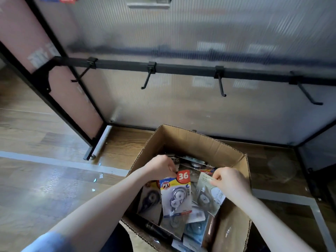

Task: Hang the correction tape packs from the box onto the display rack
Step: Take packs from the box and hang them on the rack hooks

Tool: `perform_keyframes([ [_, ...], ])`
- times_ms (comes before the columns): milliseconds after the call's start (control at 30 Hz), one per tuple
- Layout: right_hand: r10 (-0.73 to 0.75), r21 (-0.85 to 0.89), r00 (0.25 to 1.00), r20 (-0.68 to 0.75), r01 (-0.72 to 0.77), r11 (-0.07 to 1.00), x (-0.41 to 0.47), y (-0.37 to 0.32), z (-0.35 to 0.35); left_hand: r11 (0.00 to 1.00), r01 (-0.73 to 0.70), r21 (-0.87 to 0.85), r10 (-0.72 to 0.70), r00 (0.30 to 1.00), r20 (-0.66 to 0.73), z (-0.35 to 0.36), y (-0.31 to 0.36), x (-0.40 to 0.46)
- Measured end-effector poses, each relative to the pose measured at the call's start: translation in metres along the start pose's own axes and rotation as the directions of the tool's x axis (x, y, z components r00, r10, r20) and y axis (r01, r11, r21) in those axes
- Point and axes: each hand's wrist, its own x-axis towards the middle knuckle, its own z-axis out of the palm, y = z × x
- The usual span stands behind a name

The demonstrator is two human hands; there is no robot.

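Observation:
An open cardboard box [196, 142] stands on the floor, filled with several correction tape packs. My left hand [161, 167] pinches the top of one pack [176, 195], which faces me with a red "36" tab. My right hand [229, 180] pinches the top of a second pack [209, 195], turned with its pale back toward me. Both packs hang just above the pile in the box. Behind the box, the display rack's black rail [181, 68] carries several bare hooks [148, 77].
A translucent ribbed panel [200, 33] backs the rack. A black frame with a pinkish side panel [60, 84] stands at the left. Wooden floor [36, 179] with pale tape lines and small paper scraps lies left of the box.

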Motion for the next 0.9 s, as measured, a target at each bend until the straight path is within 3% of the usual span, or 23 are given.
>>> perform_keyframes([
  [200,-0.079,-0.015,0.993,-0.091,0.078,0.997,-0.004,-0.036,-0.059,0.992,-0.069,0.106,0.083,0.987,-0.138,-0.068,0.024,-0.037],
  [400,-0.226,-0.038,0.938,-0.263,0.224,0.974,-0.007,-0.072,-0.127,0.98,-0.096,0.174,0.15,0.931,-0.333,-0.149,0.037,-0.075],
  [633,-0.347,-0.11,0.829,-0.438,0.334,0.936,-0.025,-0.108,-0.199,0.967,-0.159,0.201,0.244,0.814,-0.527,-0.228,0.052,-0.122],
  [900,-0.425,-0.089,0.702,-0.571,0.462,0.882,-0.037,-0.165,-0.279,0.968,-0.211,0.138,0.249,0.717,-0.651,-0.3,0.05,-0.162],
])
